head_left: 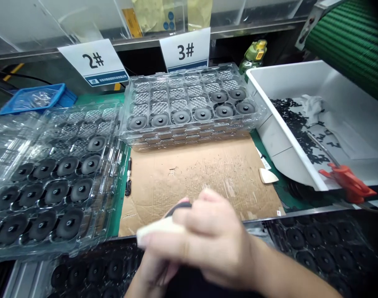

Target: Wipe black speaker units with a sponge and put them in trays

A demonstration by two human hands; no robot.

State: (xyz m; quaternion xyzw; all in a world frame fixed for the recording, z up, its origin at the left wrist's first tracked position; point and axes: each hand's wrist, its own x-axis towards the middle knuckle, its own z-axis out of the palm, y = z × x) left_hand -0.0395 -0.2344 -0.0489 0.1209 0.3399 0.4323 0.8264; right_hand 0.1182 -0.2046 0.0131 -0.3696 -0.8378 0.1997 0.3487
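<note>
My right hand [212,236] is closed on a pale, off-white flat piece [160,227], slightly blurred by motion. Below it, my left hand [153,263] is mostly covered. It grips a dark round part, of which only the black edge [179,207] shows between the two hands. Both hands are together over the near edge of a cardboard sheet [189,169]. Beyond the cardboard stands a stack of clear plastic trays [189,124], with black round parts [181,117] in some pockets. A white triangular piece [268,176] lies at the cardboard's right edge.
More clear trays [95,198] of black discs stand at left, near a blue bin [36,99]. At right, a white tub [278,145] holds small black pieces, with a red-handled tool [350,182] across its rim. A pen [128,176] lies left; a green bottle [254,56] stands behind.
</note>
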